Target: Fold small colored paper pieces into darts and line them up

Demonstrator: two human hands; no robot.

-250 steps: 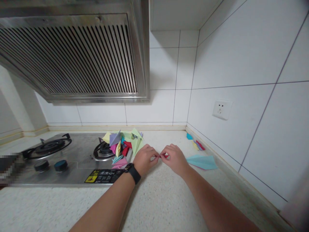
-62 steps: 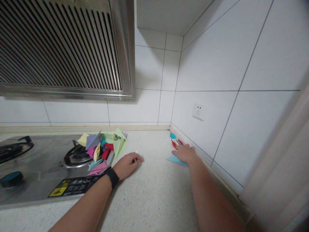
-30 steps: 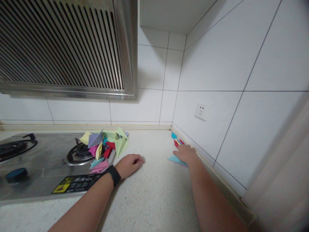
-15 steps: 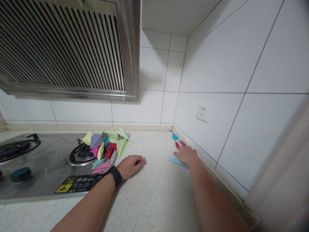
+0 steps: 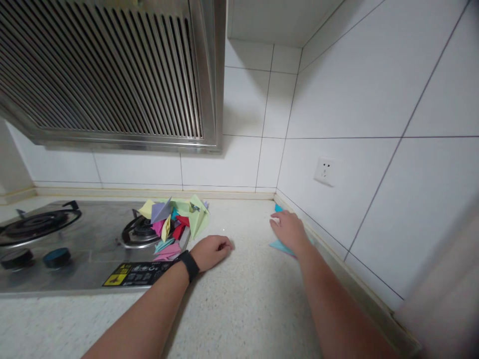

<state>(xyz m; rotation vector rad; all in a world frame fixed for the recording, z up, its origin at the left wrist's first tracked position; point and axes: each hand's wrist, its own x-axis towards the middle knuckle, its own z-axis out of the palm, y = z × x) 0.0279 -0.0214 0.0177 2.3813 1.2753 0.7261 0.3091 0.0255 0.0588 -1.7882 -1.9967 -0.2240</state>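
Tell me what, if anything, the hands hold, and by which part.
Nothing shows in the left hand. Whether the right hand, by the light-blue paper, holds anything cannot be told.

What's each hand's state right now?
Left hand: loosely closed, nothing visible in its grip.
Right hand: by the light blue paper; whether its grip holds anything can't be told.

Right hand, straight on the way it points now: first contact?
Probably the small bright blue paper just past the fingers of the right hand, near the wall corner. Depth is hard to judge from this one view, so it may already touch.
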